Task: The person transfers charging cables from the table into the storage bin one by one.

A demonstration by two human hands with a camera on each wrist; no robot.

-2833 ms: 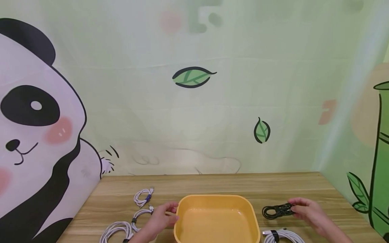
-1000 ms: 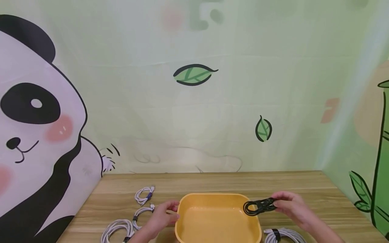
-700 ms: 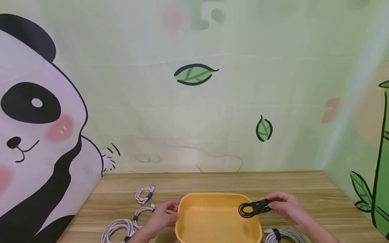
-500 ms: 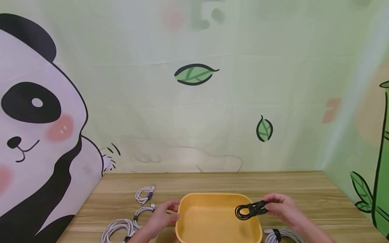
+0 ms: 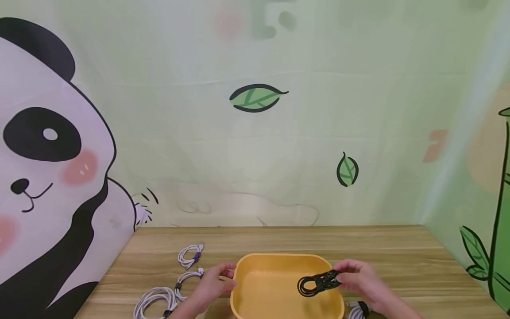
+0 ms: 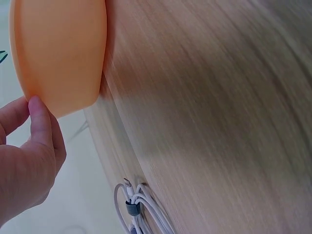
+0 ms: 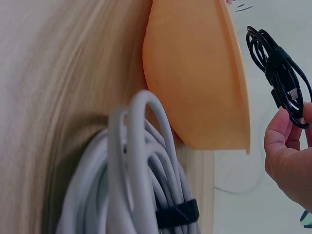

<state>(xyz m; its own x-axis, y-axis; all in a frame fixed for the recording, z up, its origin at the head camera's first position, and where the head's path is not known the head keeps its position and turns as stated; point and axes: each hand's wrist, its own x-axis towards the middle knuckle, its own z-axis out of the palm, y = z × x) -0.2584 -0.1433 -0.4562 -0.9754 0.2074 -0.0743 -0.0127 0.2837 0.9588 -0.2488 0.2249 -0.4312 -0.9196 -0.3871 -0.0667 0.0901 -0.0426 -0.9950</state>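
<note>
My right hand (image 5: pixel 360 280) pinches one end of a coiled black cable (image 5: pixel 317 283), holding it over the right part of a yellow plastic tray (image 5: pixel 275 301). In the right wrist view the black cable (image 7: pixel 278 66) shows its strap and a metal plug, and it hangs above rim height. At the tray's left side, my left hand (image 5: pixel 213 282) has thumb and fingertips on the rim. The left wrist view shows that hand (image 6: pixel 29 156) pinching the edge of the tray (image 6: pixel 61 53).
Left of the tray lie a small white cable (image 5: pixel 187 256), another white cable (image 5: pixel 179 283) with a black strap, and a larger coil (image 5: pixel 149 301). A thick light-grey cable (image 5: pixel 356 310) lies right of it, partly behind my right forearm. The wooden table (image 5: pixel 279 239) meets a printed backdrop.
My right hand has picked up the black cable from the table right of the tray and carried it left, over the tray. The left hand has stayed at the rim.
</note>
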